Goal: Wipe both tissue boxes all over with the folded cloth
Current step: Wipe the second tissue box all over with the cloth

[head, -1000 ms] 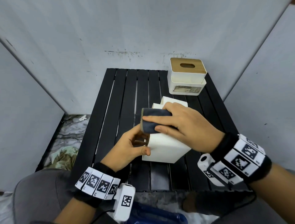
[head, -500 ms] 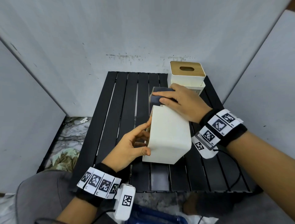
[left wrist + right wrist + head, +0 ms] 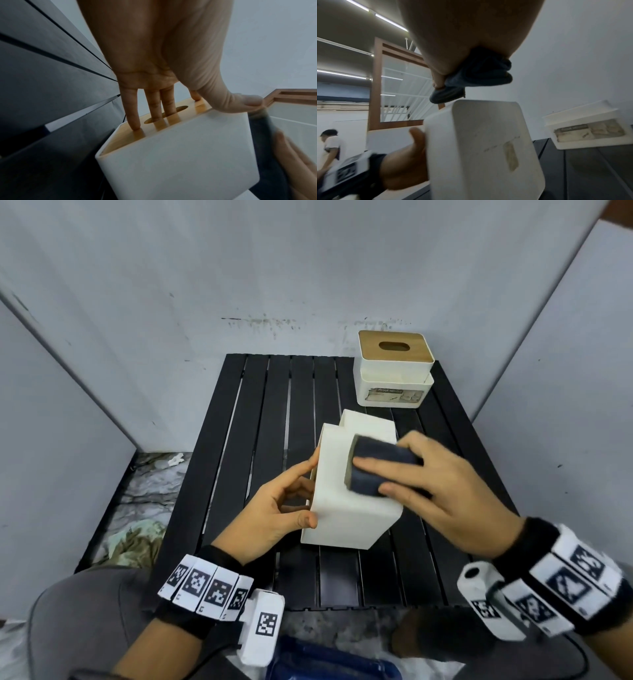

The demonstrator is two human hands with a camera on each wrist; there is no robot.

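A white tissue box (image 3: 346, 508) lies on its side mid-table, its wooden lid (image 3: 154, 121) facing left. My left hand (image 3: 274, 508) holds it by that lid: fingers (image 3: 132, 115) rest on the wood, two reach into the oval slot, and the thumb hooks the box's edge. My right hand (image 3: 435, 484) grips the folded dark blue cloth (image 3: 380, 470) and presses it on the box's upward face (image 3: 479, 148). In the right wrist view the cloth (image 3: 479, 75) is bunched under the palm. The second tissue box (image 3: 394, 371), with a wooden top, stands upright at the back right.
The black slatted table (image 3: 260, 440) is walled by grey panels behind and on both sides. Crumpled fabric (image 3: 137, 539) lies on the floor left of the table. A blue object (image 3: 325, 662) sits by my lap. A person (image 3: 330, 146) stands far off.
My right hand slid the cloth to the box's far end, then back toward me along the upward face. The left hand and the box stayed put.
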